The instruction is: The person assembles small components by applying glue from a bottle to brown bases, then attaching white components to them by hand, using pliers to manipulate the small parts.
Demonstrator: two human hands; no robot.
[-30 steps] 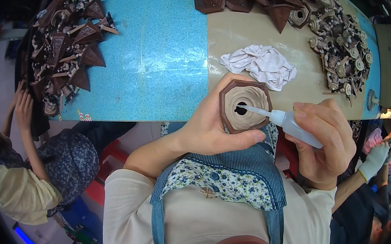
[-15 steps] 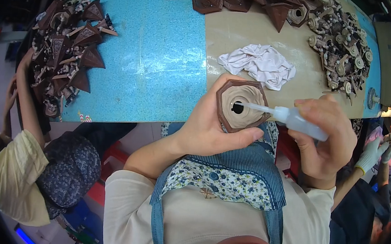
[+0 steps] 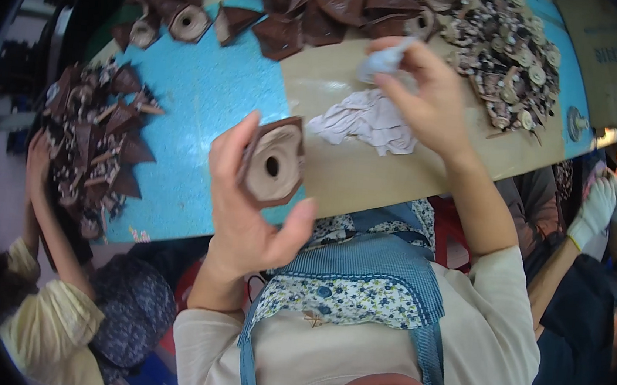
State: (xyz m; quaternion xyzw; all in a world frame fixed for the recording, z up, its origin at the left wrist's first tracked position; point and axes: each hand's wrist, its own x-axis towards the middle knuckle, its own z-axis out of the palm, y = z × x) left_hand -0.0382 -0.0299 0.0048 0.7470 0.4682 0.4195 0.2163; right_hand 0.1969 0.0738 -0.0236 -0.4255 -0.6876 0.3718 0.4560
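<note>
A cream short-sleeved shirt (image 3: 292, 358) under a blue striped apron (image 3: 354, 255) with a floral, two-buttoned panel (image 3: 360, 307).

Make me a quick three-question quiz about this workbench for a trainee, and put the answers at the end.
1. Fill in the blank: A dark, round ____ shows in the middle of the angular, brown-rimmed piece with a beige hollow inside in the left hand.
2. True or false: The crumpled white cloth lies on the blue table surface.
3. Short answer: Which hand holds the small, pale squeeze bottle?

Key:
1. Hole.
2. False; it lies on the tan covering.
3. The right hand.
</note>
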